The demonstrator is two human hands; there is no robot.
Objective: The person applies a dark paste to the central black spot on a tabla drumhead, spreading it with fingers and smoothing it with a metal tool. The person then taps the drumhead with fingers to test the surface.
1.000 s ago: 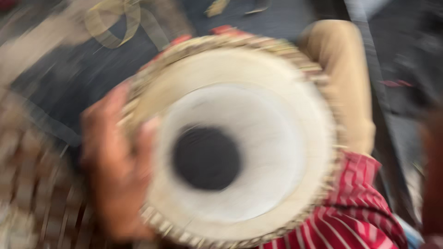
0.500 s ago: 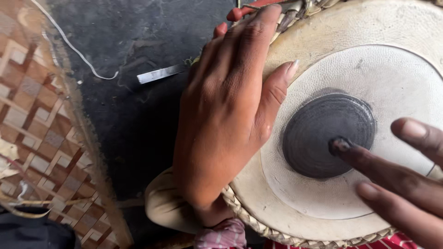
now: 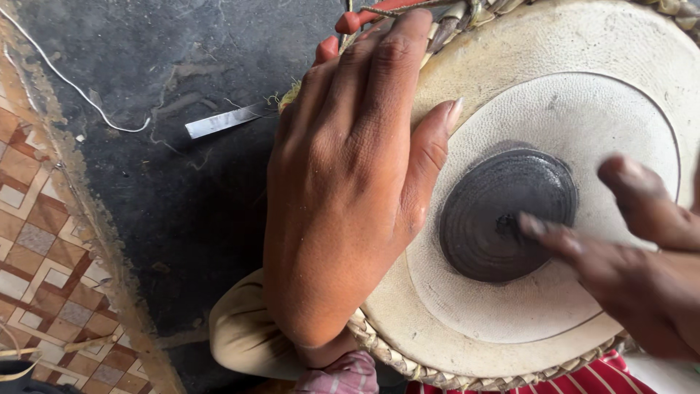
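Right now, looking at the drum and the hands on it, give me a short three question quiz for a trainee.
1. True or false: the left hand lies flat across the edge of the drum.
2. Which part does a finger of the right hand touch? A) the dark round patch B) the woven rim C) the metal strip
3. Fill in: the metal strip lies on the dark ___ beside the drum.

Key: 1 true; 2 A; 3 floor.
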